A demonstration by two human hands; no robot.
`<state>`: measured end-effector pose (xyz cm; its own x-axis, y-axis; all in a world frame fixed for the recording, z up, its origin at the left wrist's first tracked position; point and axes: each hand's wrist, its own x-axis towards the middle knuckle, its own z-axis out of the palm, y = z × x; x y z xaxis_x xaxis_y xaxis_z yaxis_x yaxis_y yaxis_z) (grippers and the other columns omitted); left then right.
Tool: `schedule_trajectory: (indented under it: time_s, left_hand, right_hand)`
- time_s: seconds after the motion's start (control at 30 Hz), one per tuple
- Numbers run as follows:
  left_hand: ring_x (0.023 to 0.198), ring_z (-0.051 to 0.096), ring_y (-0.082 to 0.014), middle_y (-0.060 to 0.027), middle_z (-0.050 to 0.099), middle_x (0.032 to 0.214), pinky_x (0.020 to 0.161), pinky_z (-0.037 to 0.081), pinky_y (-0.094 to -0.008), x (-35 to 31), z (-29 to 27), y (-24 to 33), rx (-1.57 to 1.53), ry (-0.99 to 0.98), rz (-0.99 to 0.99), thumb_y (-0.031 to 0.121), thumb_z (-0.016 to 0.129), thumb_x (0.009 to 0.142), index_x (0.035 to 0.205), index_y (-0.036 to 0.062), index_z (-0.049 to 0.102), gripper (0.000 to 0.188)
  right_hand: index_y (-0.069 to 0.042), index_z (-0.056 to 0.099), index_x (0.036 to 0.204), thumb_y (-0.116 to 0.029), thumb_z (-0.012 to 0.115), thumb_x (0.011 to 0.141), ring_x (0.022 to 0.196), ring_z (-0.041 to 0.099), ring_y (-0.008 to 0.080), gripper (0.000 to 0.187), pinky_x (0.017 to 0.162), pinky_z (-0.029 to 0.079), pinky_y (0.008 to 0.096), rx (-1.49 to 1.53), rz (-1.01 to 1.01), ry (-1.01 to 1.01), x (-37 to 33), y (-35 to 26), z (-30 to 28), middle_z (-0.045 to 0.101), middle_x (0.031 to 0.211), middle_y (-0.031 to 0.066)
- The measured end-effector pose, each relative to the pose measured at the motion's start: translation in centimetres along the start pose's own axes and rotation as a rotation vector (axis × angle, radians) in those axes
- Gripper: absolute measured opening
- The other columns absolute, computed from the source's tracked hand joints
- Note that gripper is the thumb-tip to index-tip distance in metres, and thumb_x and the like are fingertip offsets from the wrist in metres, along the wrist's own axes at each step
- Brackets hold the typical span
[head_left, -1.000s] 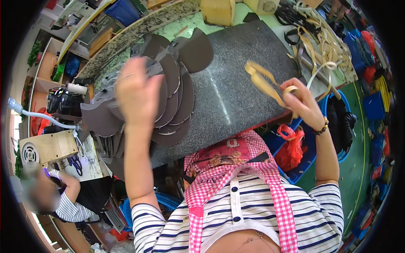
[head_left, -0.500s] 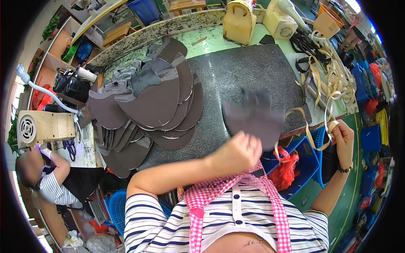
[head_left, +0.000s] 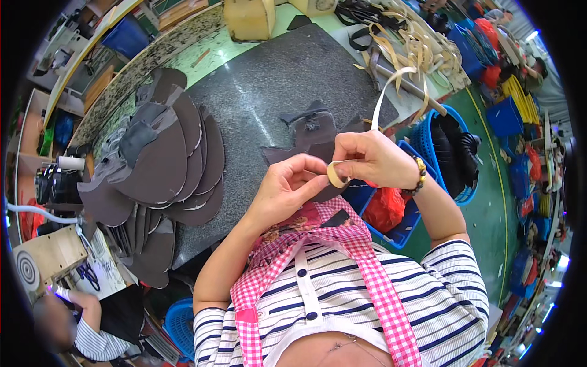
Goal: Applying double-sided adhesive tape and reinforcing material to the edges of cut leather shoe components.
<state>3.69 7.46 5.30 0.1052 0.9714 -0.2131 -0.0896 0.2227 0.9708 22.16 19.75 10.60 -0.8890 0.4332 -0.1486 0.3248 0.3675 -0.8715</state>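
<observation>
A narrow cream tape (head_left: 335, 175) curls into a small loop between my two hands, close in front of my apron. My left hand (head_left: 287, 188) pinches the loop's near side between thumb and forefinger. The other side is gripped by my right hand (head_left: 380, 162), and a length of the tape runs up from it toward the tangle at the far right. Just beyond my hands a dark brown cut piece (head_left: 315, 134) lies on the grey slab (head_left: 244, 92); my hands partly cover it.
A stack of dark brown pieces (head_left: 162, 156) lies on the left. Tangled cream strips (head_left: 406, 52) hang at the far right. Blue baskets (head_left: 474, 183) stand right of the table, one near a red bag (head_left: 385, 208). Another person (head_left: 85, 318) sits at lower left.
My hands have come together, the right one moving left with the tape. The brown piece that was blurred by my left hand now lies still on the slab. The view has shifted.
</observation>
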Motion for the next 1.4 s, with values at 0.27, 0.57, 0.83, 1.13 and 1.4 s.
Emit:
schedule_trajectory:
  time_s: [0.27, 0.57, 0.83, 1.13, 1.4]
  left_hand:
    - [0.091, 0.064, -0.0116, -0.0066, 0.066, 0.099, 0.083, 0.051, -0.0262, 0.6, 1.7, -0.5, -0.430, 0.008, -0.005, 0.011, 0.064, 0.093, 0.109, 0.0011, 0.059, 0.020]
    - [0.074, 0.062, -0.0102, -0.0060, 0.066, 0.087, 0.068, 0.051, -0.0235, 0.8, 0.4, -0.7, -0.331, -0.066, 0.038, 0.003, 0.065, 0.089, 0.094, 0.0005, 0.060, 0.008]
    - [0.092, 0.062, -0.0214, -0.0092, 0.064, 0.101, 0.080, 0.050, -0.0331, 7.6, -1.5, -1.4, 1.113, 0.564, 0.717, 0.004, 0.078, 0.071, 0.102, 0.0018, 0.060, 0.036]
    - [0.079, 0.064, -0.0087, -0.0057, 0.070, 0.092, 0.070, 0.052, -0.0224, 3.5, -4.2, -0.7, 0.387, 0.206, 0.062, -0.006, 0.071, 0.077, 0.105, -0.0025, 0.064, 0.030]
    - [0.077, 0.059, -0.0028, 0.0000, 0.069, 0.090, 0.066, 0.049, -0.0217, 2.3, -6.3, -3.2, 0.199, 0.081, 0.047, 0.005, 0.074, 0.077, 0.123, -0.0010, 0.062, 0.048]
  right_hand:
    - [-0.001, 0.060, 0.104, -0.018, 0.063, 0.087, 0.087, 0.063, 0.0286, 0.024, 0.071, 0.049, 0.0361, -0.482, -0.264, 0.294, -0.5, -0.5, 1.2, 0.063, 0.095, 0.0156]
    - [0.000, 0.068, 0.096, -0.017, 0.063, 0.094, 0.088, 0.058, 0.0086, 0.018, 0.072, 0.046, 0.0236, 0.447, -0.135, -0.086, -1.6, 2.3, 0.4, 0.066, 0.099, 0.0066]
    - [0.004, 0.072, 0.085, -0.008, 0.075, 0.081, 0.076, 0.064, 0.0190, 0.013, 0.071, 0.050, 0.0310, 0.436, -0.479, -0.108, -1.8, 3.8, -3.4, 0.069, 0.080, 0.0101]
    - [-0.005, 0.073, 0.085, -0.019, 0.075, 0.078, 0.069, 0.069, 0.0230, 0.016, 0.064, 0.052, 0.0331, -0.220, -0.208, -0.103, 2.2, -0.4, -1.1, 0.071, 0.079, 0.0101]
    - [-0.007, 0.075, 0.081, -0.027, 0.073, 0.076, 0.071, 0.069, 0.0281, 0.021, 0.067, 0.052, 0.0373, -0.308, -0.070, -0.022, 8.0, 2.8, 2.7, 0.070, 0.072, 0.0121]
